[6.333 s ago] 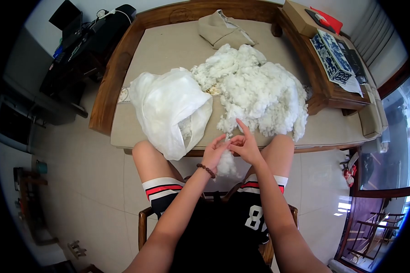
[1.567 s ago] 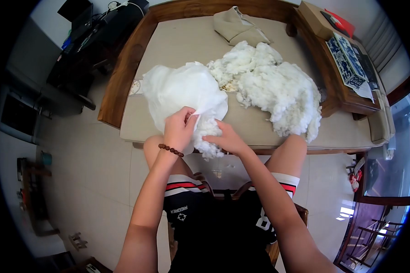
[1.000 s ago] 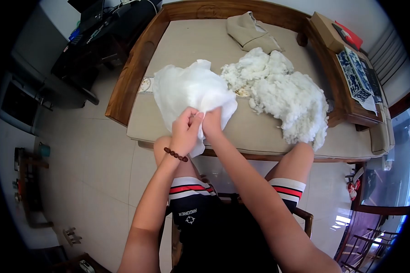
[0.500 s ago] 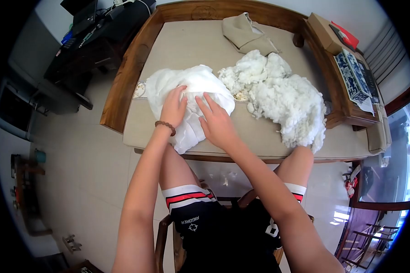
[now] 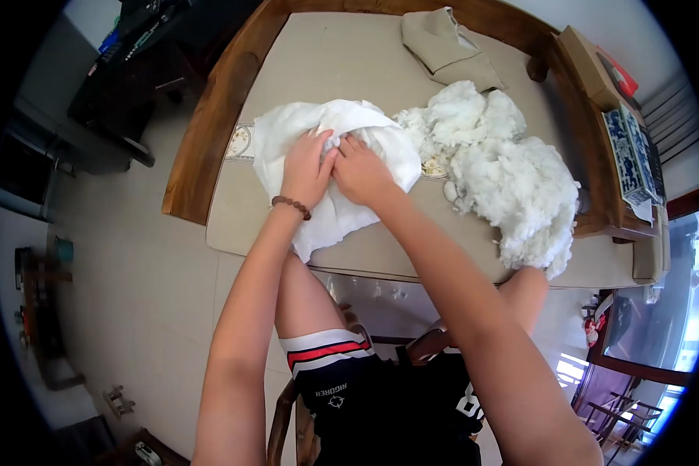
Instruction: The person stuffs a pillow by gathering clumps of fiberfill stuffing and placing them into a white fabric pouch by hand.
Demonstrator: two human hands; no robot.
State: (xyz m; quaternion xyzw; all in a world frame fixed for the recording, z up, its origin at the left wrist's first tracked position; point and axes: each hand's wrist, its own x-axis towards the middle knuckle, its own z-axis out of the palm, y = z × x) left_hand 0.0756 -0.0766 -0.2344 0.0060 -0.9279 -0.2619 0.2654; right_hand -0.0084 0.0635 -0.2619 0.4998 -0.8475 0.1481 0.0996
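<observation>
A white cloth cover [image 5: 287,124], bulging in the middle, lies on the beige seat cushion in front of me. My left hand [image 5: 308,165] has its fingers bent over the opening of the cover, gripping the cloth. Close against it, my right hand [image 5: 359,169] is curled at the same opening, fingertips tucked into the folds and partly hidden. Some white filling seems to show beyond the fingertips. To the right of both hands sits a large loose heap of fluffy white stuffing [image 5: 512,175], apart from my fingers.
The wooden bench [image 5: 210,140] carries a beige seat cushion [image 5: 326,54]. A folded beige cushion cover [image 5: 446,50] lies at the back. On the right armrest stand a cardboard box [image 5: 590,66] and a blue-and-white patterned box [image 5: 627,155]. A dark desk [image 5: 171,54] is at the left.
My hands have come together at the cover's opening, their fingers now bent into the cloth rather than spread on top. The cover looks wider and more opened out. The view has shifted slightly.
</observation>
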